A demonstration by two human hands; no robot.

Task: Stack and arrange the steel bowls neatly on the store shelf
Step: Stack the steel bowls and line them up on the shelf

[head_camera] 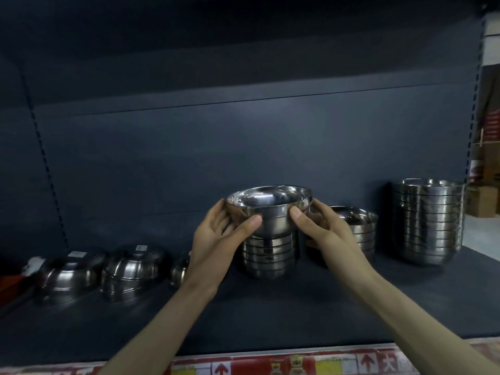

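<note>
At the far left of the dark, matte shelf (270, 315) we see a red object (8, 285) cut by the frame and too blurred to name. Next to it two steel bowls lie upside down, rounded domes with their flat bases up. The left dome (71, 272) and the right dome (135, 269) are near each other but apart, and each bears a pale sticker (141, 248) on its base. Their smooth metal carries soft streaks of light. Just right of them a small bowl (179, 269) peeps out, mostly hidden behind the wrist of the left hand (219, 239).

That hand and the right hand (324, 231) are apart, clamped on opposite sides of one bowl (269, 209). The thumbs press its near wall and the fingers curl round its sides. This bowl is upright, mouth up, with a wide flared rim, a mirror-bright hollow and a narrower foot. It sits directly over a stack (269, 255) of nested bowls at mid-shelf; we cannot tell whether its foot touches the stack's top. The stack shows as ribbed rings of rims.

Behind the right hand stands a low stack (361, 228), partly hidden. Further right, apart from it, a tall stack (427, 220) rises, its rims forming even bands above a rounded bottom. Along the shelf's front edge runs a red and white printed strip (297, 364).
</note>
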